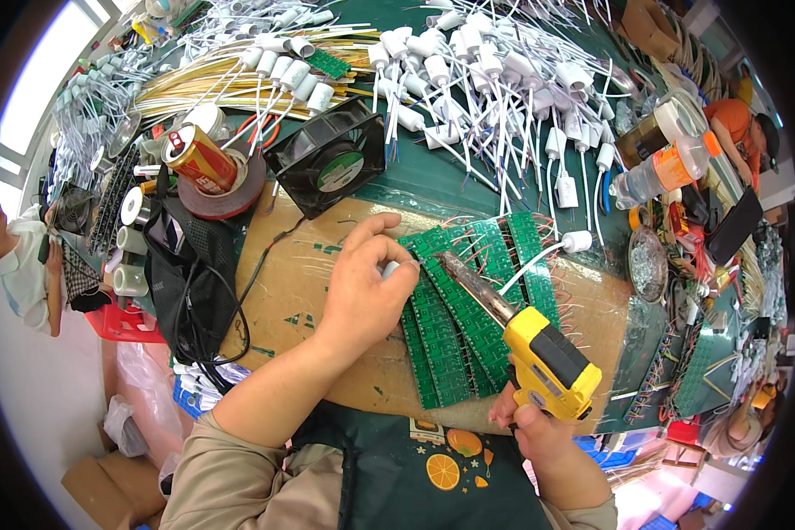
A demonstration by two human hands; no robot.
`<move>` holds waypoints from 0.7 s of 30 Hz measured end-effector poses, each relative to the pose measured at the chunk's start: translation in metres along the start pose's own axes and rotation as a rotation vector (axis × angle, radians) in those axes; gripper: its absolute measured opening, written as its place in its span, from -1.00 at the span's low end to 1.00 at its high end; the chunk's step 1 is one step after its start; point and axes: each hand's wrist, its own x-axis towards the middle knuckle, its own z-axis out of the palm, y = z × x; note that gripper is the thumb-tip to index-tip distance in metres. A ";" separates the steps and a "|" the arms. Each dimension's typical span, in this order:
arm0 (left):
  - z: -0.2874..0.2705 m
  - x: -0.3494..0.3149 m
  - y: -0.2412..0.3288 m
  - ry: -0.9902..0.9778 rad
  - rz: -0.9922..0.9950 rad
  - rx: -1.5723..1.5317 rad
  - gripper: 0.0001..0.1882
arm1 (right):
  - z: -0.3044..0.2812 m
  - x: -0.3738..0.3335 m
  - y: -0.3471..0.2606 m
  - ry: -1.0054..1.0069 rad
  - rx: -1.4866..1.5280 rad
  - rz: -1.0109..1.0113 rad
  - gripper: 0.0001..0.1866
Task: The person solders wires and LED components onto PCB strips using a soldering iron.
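Note:
My right hand (536, 428) grips a yellow and black soldering gun (552, 362) by its handle. Its metal barrel points up and left, the tip over green circuit boards (442, 331) laid side by side in strips. Thin red and white wires stick out of the boards' edges. My left hand (367, 287) is at the boards' upper left, fingers curled in; a small pale bit shows between them, too hidden to name. A white lamp socket (577, 241) lies past the boards, its white cable running down behind the gun's barrel.
The boards lie on a brown worktop sheet (278, 256). Beyond are a black fan (331, 159), a can (205, 161) on a tape roll, and a heap of white wired sockets (495, 71). A plastic bottle (667, 172) and a metal dish (648, 265) stand right. Other people sit at both sides.

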 end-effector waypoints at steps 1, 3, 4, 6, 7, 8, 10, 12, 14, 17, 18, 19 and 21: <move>0.000 0.000 -0.001 -0.001 -0.008 -0.007 -0.92 | 0.001 0.000 0.003 0.033 -0.020 0.006 -0.46; -0.001 0.000 -0.001 -0.003 -0.031 -0.036 -0.92 | 0.001 0.000 0.008 0.066 -0.045 0.014 -0.19; -0.002 0.001 -0.001 -0.008 -0.053 -0.061 -0.91 | 0.000 0.000 0.009 0.069 -0.053 0.019 -0.19; -0.002 0.001 -0.003 -0.010 -0.056 -0.083 -0.91 | 0.000 0.000 0.009 0.078 -0.078 0.041 -0.18; -0.002 0.001 -0.004 -0.016 -0.057 -0.101 -0.91 | 0.000 0.001 0.008 0.076 -0.080 0.043 -0.18; -0.002 0.001 -0.005 -0.016 -0.054 -0.090 -0.90 | 0.001 0.001 0.008 0.081 -0.095 0.050 -0.16; -0.002 0.001 -0.007 -0.006 -0.053 -0.087 -0.90 | 0.001 0.001 0.008 0.084 -0.111 0.059 -0.15; -0.001 0.001 -0.007 0.000 -0.050 -0.088 -0.91 | 0.000 0.000 0.010 0.086 -0.106 0.071 -0.14; -0.001 0.001 -0.005 -0.014 -0.066 -0.097 -0.91 | -0.001 0.000 0.010 0.072 -0.104 0.071 -0.15; -0.002 0.000 -0.006 -0.008 -0.047 -0.073 -0.93 | -0.003 0.000 0.010 0.053 -0.117 0.074 -0.17; -0.002 0.000 -0.006 -0.007 -0.047 -0.073 -0.93 | -0.003 0.000 0.010 0.049 -0.133 0.077 -0.18; -0.001 0.000 -0.005 -0.009 -0.051 -0.094 -0.93 | -0.003 0.000 0.010 0.053 -0.134 0.076 -0.18; -0.001 0.000 -0.006 -0.005 -0.057 -0.110 -0.93 | -0.003 0.002 0.010 0.037 -0.143 0.065 -0.19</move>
